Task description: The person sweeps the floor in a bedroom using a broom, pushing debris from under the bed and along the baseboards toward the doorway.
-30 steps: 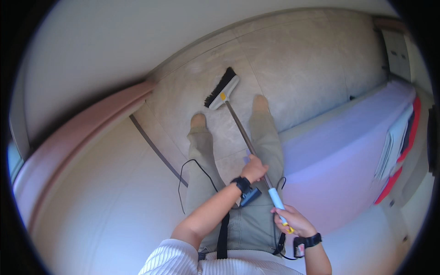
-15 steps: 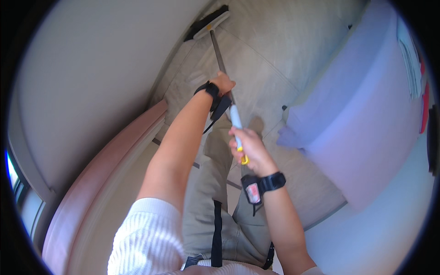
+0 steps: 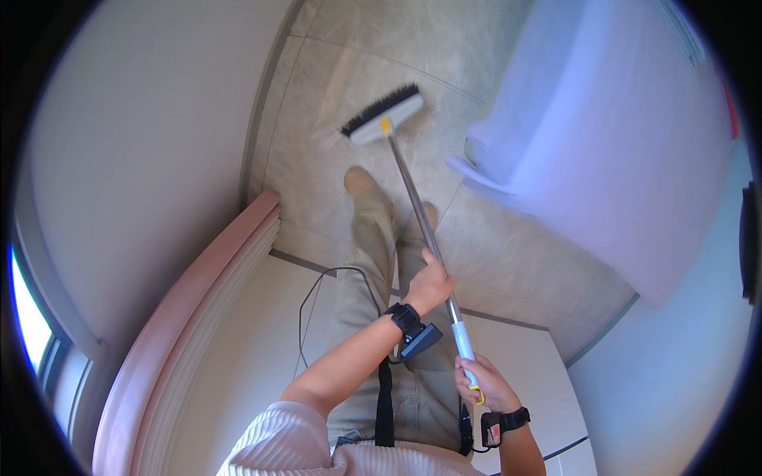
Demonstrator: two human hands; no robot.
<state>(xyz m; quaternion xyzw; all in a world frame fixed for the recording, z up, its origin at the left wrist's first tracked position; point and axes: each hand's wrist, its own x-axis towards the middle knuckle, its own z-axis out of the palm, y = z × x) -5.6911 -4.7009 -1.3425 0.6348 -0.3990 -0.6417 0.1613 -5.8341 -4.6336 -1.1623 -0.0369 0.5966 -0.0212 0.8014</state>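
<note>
A broom [image 3: 414, 194] with a grey metal pole slants across the view. Its white head with black bristles rests at the floor ahead of my feet. My left hand [image 3: 431, 284] is wrapped round the lower part of the metal pole. Nearer to me, my right hand [image 3: 486, 381] grips the light-blue handle, close to its yellow hanging loop. Both wrists carry black straps with small devices on them, and a thin dark cable hangs beside my left leg.
Grey tiles cover the floor [image 3: 333, 47]. Along the left stand a pale wall [image 3: 151, 103] and a pink curtain [image 3: 190, 278]. A lilac cloth [image 3: 587, 166] hangs at the right, near a pale wall [image 3: 659, 381]. A dark strip [image 3: 508, 318] crosses the floor to lighter tiles.
The broom head has come from the far left wall toward my feet. Both hands have drawn back toward my body and to the right, still gripping the broom. The lilac cloth has shifted.
</note>
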